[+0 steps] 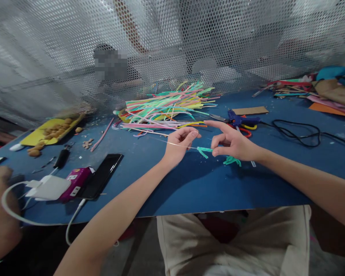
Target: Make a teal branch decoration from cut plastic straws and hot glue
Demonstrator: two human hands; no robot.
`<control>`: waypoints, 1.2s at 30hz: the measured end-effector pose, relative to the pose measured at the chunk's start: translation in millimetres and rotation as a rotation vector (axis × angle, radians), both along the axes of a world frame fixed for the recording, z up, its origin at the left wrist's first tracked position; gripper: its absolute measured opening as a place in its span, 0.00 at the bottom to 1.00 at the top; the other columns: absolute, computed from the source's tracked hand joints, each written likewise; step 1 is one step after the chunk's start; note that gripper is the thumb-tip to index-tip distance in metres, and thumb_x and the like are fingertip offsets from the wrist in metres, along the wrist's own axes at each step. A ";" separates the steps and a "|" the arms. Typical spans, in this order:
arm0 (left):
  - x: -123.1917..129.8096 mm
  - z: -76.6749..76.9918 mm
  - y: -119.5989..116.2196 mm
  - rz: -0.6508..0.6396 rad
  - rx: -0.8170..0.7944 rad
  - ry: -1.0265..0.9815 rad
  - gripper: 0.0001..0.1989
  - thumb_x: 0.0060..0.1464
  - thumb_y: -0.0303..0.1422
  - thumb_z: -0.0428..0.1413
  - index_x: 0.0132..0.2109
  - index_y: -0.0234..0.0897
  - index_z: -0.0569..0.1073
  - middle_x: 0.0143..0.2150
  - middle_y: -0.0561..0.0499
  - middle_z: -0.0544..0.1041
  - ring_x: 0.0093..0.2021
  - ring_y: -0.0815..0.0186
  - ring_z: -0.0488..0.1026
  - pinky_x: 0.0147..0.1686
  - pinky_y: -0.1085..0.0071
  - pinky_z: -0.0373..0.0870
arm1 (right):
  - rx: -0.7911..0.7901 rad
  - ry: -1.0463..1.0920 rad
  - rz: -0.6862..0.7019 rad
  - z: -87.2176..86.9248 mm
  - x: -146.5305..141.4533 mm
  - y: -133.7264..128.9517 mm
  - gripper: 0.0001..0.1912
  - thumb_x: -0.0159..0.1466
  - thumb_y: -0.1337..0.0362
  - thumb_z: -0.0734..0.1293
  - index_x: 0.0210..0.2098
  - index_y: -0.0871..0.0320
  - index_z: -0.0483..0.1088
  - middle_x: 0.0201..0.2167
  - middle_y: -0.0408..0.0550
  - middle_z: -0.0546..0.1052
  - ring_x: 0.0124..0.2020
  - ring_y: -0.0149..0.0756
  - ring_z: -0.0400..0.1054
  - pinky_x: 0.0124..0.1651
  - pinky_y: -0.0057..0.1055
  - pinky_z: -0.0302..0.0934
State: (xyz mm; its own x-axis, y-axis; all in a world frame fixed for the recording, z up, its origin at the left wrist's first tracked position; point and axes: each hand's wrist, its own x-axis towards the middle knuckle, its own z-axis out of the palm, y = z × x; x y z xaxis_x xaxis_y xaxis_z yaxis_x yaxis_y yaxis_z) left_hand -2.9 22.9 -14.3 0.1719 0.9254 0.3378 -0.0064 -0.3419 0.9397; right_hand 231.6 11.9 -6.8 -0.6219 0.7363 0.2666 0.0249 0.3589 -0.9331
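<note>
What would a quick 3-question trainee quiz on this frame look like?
1. True or false: the left hand pinches a thin wire.
2. The right hand grips a pipe cleaner of which colour: A red, B teal, C yellow?
3. What dark flat device lies left of the hands on the table?

Key: 1 true; 2 B; 3 a phone.

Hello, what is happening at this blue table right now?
A person works with both bare hands above the blue table. The left hand pinches a thin wire, and the right hand holds a teal pipe cleaner at the wire's end. More teal pieces lie under the right hand. Behind are a pile of colourful pipe cleaners and a blue glue gun. A phone lies to the left.
</note>
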 end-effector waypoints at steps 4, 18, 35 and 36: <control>-1.6 2.3 -2.1 0.021 0.080 0.051 0.18 0.57 0.48 0.65 0.36 0.36 0.78 0.30 0.52 0.79 0.20 0.76 0.61 0.21 0.75 0.59 | -0.119 0.026 0.113 -3.6 -2.5 -2.2 0.55 0.61 0.61 0.76 0.76 0.50 0.40 0.31 0.39 0.79 0.34 0.34 0.76 0.42 0.33 0.72; -6.3 -6.5 0.0 -0.021 0.197 0.059 0.11 0.62 0.42 0.61 0.41 0.38 0.77 0.36 0.49 0.80 0.28 0.72 0.72 0.30 0.74 0.67 | -0.139 0.052 0.137 -6.3 -3.8 -3.2 0.55 0.61 0.64 0.77 0.76 0.52 0.41 0.30 0.37 0.78 0.33 0.32 0.76 0.44 0.31 0.72; -1.9 -2.7 -2.3 0.030 0.137 0.147 0.15 0.56 0.45 0.66 0.38 0.36 0.81 0.26 0.54 0.75 0.22 0.75 0.60 0.24 0.74 0.56 | -0.145 0.052 0.141 -2.2 -2.7 -2.7 0.53 0.62 0.65 0.76 0.76 0.53 0.41 0.31 0.39 0.78 0.33 0.33 0.75 0.43 0.35 0.71; -1.6 -3.0 -2.4 0.033 0.134 0.151 0.15 0.55 0.45 0.67 0.37 0.36 0.81 0.25 0.55 0.73 0.22 0.75 0.59 0.23 0.74 0.56 | -0.147 0.053 0.139 -1.5 -2.8 -3.0 0.53 0.62 0.65 0.76 0.76 0.53 0.41 0.31 0.39 0.78 0.33 0.33 0.75 0.43 0.35 0.71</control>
State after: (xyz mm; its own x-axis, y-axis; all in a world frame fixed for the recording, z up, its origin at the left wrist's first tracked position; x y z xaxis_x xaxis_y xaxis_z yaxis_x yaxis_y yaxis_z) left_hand -4.6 20.5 -17.3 0.1999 0.8797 0.4314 0.1446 -0.4620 0.8750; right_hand 228.9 8.8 -8.3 -0.7084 0.6776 0.1976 -0.0660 0.2151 -0.9744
